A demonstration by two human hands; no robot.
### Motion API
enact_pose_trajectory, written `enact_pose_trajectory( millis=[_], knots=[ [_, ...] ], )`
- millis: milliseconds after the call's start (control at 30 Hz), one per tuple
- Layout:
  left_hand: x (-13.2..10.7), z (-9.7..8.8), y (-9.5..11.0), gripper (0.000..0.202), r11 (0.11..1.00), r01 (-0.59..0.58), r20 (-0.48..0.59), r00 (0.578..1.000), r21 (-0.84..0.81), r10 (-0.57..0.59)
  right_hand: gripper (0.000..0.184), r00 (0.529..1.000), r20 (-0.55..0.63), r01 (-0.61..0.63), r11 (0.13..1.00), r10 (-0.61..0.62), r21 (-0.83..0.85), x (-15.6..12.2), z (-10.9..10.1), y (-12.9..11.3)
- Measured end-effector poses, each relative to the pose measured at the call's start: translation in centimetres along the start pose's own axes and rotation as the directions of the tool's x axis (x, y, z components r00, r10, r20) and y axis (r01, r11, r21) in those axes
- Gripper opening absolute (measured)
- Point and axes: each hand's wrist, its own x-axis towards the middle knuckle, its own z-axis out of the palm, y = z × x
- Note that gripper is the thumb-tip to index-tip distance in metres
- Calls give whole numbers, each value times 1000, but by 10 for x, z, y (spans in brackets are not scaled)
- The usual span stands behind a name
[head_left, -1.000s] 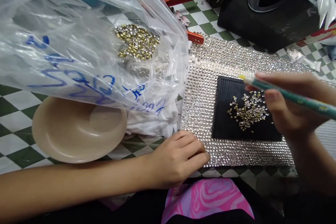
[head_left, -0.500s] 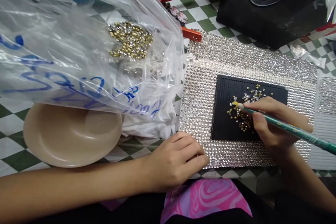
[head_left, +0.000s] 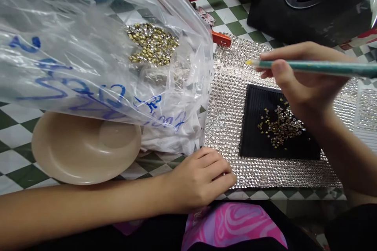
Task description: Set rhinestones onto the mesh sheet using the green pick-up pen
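Observation:
My right hand [head_left: 309,90] pinches a green pencil [head_left: 321,67] with a yellow tip. That tip hovers over, or just touches, the upper part of a sheet of rows of shiny rhinestones [head_left: 225,113]; which, I cannot tell. Below the hand, a black ribbed tray [head_left: 253,125] lies on the sheet, its right side partly hidden by my wrist. Loose gold-backed rhinestones [head_left: 279,125] are scattered in the tray. My left hand [head_left: 203,178] rests palm down at the sheet's lower left edge, fingers loosely bent and holding nothing I can see.
A clear plastic bag [head_left: 97,55] with blue writing fills the left, gold rhinestones [head_left: 154,43] showing through it. A beige bowl [head_left: 85,153] stands below it. An orange-handled tool [head_left: 220,39] lies by the sheet's corner; a black object [head_left: 271,15] sits at the back right.
My right hand has lifted the pencil from the stones in the tray up to the sheet's upper part. The left hand stays in place; the view has shifted slightly.

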Motion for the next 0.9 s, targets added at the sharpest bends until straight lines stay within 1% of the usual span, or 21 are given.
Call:
enact_pose_trajectory(
  millis=[100,233,333,633,733,800,900],
  knots=[
    [1,1,0,21,1000,8,-8,1000,7,-8,15,994,101,35,999,-38,29,17,15,5],
    [2,0,0,21,1000,14,-19,1000,21,-14,17,981,179,62,997,-70,46,24,28,9],
    [2,0,-1,23,999,3,-26,1000,34,-2,17,981,187,49,998,-57,44,23,31,10],
    [0,0,0,22,1000,-11,-11,1000,16,11,18,975,208,77,997,-77,6,23,30,10],
    [1,0,-1,22,1000,-6,-17,1000,31,7,18,978,188,96,995,-95,4,23,30,10],
    [1,1,-1,23,999,-6,-23,1000,37,6,17,981,173,87,996,-86,2,22,30,10],
    [1,1,-1,23,999,-9,-23,1000,40,10,15,980,185,75,997,-72,-9,21,31,10]
  ],
)
